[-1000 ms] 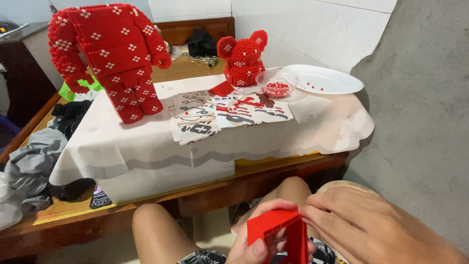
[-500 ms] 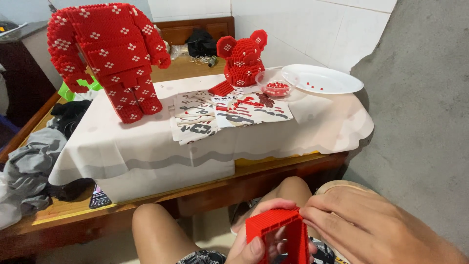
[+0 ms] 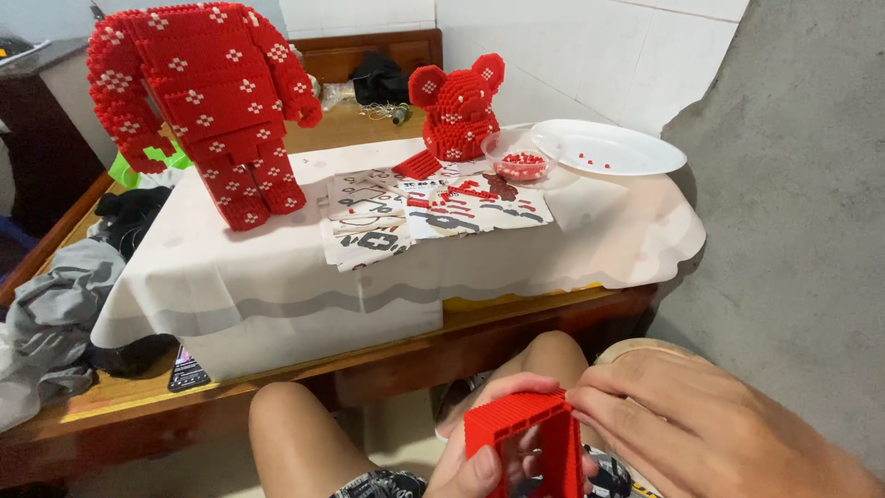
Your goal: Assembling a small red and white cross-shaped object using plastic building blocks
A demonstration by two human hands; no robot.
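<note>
Left hand (image 3: 479, 461) gripping red block frame (image 3: 525, 443) from below, right hand (image 3: 701, 433) pinching its top right corner, frame upright, long axis vertical, open face toward camera

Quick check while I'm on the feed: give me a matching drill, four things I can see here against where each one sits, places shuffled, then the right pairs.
Things:
1. red block frame
2. headless red block body
3. red block bear head
4. white plate

Places:
A. standing at the left end of the white cloth
B. at the cloth's far right corner, with a few red beads on it
C. held in both hands above the knees
D. behind the printed sheets, beside a small clear bowl of red pieces

Pairs: 1-C, 2-A, 3-D, 4-B
</note>
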